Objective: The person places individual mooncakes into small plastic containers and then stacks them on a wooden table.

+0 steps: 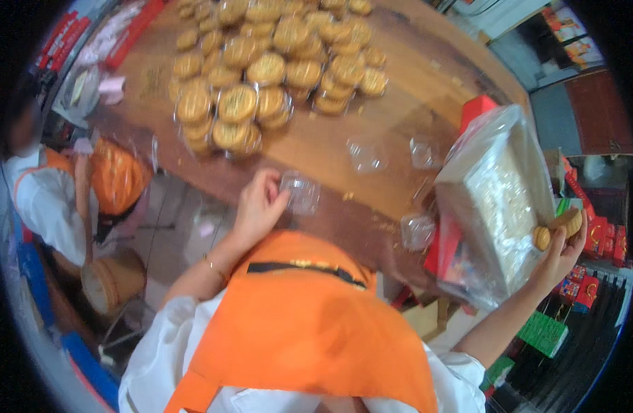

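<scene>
At the table's near edge my left hand point(262, 206) pinches the side of a clear plastic tray point(301, 192). Far to the right, beyond a plastic-lined box point(494, 206), my right hand point(566, 245) holds a round golden pastry point(568, 222). A smaller-looking round pastry point(542, 238) shows beside its fingers, at the box's right wall; whether the hand grips it too I cannot tell. Other clear plastic trays lie apart on the wood, one in the middle point(367, 155), one further right point(425, 152) and one against the box's left side point(417, 232).
Stacks of round pastries in clear packaging point(264, 69) cover the far left of the wooden table point(394, 113). A person in an orange apron point(53, 191) is at the left, with a round bin point(112, 281) nearby. Red boxes point(603, 240) and a green package point(543, 333) stand at the right.
</scene>
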Motion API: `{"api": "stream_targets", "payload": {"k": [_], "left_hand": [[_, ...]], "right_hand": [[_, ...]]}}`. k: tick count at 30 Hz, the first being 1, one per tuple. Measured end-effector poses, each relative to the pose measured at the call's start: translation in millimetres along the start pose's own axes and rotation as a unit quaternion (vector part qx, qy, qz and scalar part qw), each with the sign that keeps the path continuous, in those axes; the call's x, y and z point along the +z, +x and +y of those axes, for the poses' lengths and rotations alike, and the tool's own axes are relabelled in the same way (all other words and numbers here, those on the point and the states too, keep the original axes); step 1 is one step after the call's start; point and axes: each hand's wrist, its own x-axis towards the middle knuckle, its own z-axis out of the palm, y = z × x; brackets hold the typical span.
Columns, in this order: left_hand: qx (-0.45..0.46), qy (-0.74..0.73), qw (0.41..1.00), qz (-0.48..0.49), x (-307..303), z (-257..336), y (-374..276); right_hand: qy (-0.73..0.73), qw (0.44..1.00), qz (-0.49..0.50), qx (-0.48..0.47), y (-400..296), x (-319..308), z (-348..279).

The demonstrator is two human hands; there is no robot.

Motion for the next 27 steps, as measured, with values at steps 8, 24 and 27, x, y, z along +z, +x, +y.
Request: {"api": "stream_targets", "payload": {"k": [8, 24, 27], "left_hand": [[-0.035, -0.016, 0.999, -0.012, -1.4, 10.3, 0.7], [0.0, -0.036, 0.999, -0.02, 3.7, -10.3, 4.0], [-0.002, -0.054, 0.999, -0.009, 2.7, -6.6, 5.1]], "right_hand": [[0.158, 0.906, -0.389, -0.048, -171.4, 201.9, -102.5], [0.008, 0.863, -0.459, -0.212, -208.3, 288.6, -95.2], [-0.012, 0.862, -0.467, -0.197, -207.9, 289.1, -100.1]]}}
